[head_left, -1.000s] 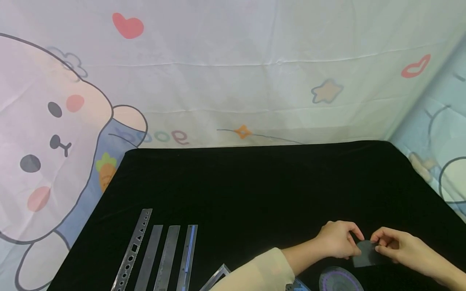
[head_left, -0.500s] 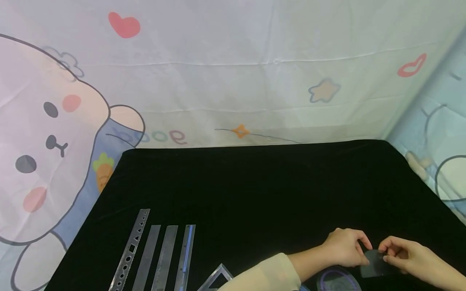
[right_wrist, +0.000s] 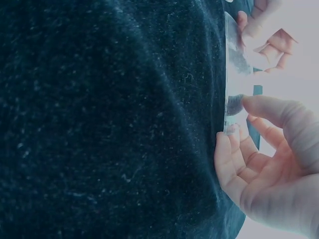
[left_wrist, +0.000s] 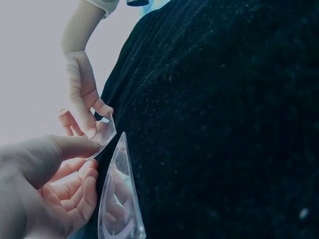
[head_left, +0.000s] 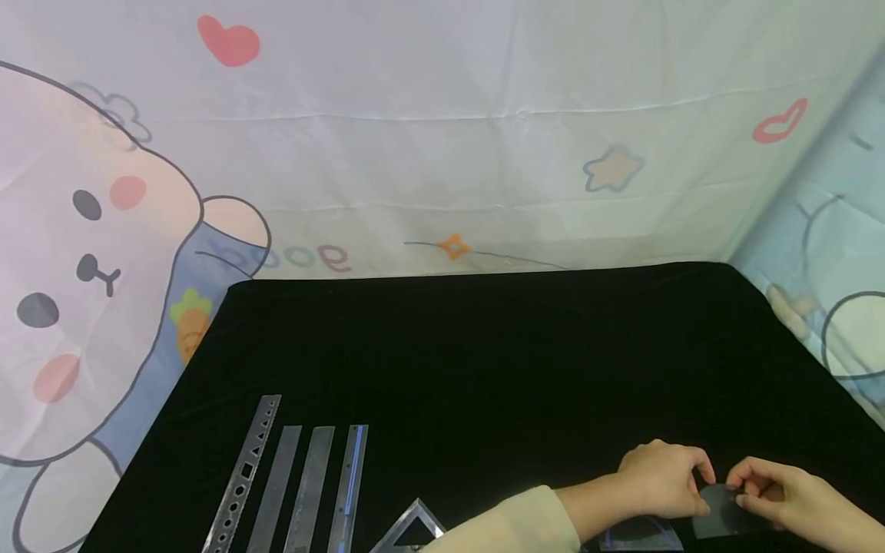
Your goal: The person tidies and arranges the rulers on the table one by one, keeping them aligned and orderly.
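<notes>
At the right front of the black-covered table, my two hands hold a small clear half-round plate, which looks like a protractor (head_left: 726,513). My left hand (head_left: 667,480) pinches its left side between thumb and fingers. The opposite side is pinched by my right hand (head_left: 788,491), as the right wrist view also shows with the thumb against the clear plate (right_wrist: 237,74). Beside the left hand lies a second clear protractor (head_left: 639,535) with a purple-blue arc, partly covered by the left forearm. It also appears as a clear plate (left_wrist: 122,204) in the left wrist view.
Several straight rulers (head_left: 307,488) lie side by side at the left front, one with cut-out shapes (head_left: 246,468). A clear set square (head_left: 408,530) sits at the front edge, partly behind the sleeve (head_left: 512,522). A printed curtain (head_left: 442,138) hangs behind the table (head_left: 470,346).
Both hands have shifted right and toward the front edge with the protractor between them. The left forearm now covers more of the second protractor. The view has turned slightly.
</notes>
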The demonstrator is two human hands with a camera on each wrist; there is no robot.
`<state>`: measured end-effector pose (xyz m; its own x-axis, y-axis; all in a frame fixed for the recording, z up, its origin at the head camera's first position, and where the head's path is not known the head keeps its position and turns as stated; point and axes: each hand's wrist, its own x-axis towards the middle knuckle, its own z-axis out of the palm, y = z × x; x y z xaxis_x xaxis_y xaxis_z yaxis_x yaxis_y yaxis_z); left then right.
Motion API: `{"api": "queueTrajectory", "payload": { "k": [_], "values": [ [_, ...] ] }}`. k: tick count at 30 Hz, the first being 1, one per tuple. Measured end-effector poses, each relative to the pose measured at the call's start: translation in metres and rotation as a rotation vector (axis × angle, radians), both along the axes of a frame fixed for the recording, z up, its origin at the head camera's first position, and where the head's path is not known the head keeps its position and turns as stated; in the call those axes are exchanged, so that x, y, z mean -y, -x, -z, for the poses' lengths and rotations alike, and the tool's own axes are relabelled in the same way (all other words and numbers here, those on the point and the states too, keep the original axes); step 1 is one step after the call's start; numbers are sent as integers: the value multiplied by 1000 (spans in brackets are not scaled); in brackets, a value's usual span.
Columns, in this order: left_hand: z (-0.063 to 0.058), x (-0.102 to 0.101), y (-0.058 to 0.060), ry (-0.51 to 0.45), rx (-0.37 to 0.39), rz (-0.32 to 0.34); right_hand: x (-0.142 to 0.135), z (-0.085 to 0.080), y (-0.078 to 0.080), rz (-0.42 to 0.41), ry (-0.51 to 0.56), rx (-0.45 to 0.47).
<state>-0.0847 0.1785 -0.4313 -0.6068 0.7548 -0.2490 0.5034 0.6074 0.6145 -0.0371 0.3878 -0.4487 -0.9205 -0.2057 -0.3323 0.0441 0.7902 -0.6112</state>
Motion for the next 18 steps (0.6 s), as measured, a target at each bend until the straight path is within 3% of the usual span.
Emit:
{"api": "queueTrajectory", "payload": {
  "k": [18],
  "values": [
    [7,-8,-2,59,-122,81,-2,2,-6,-6,-107,-28]
  ]
}}
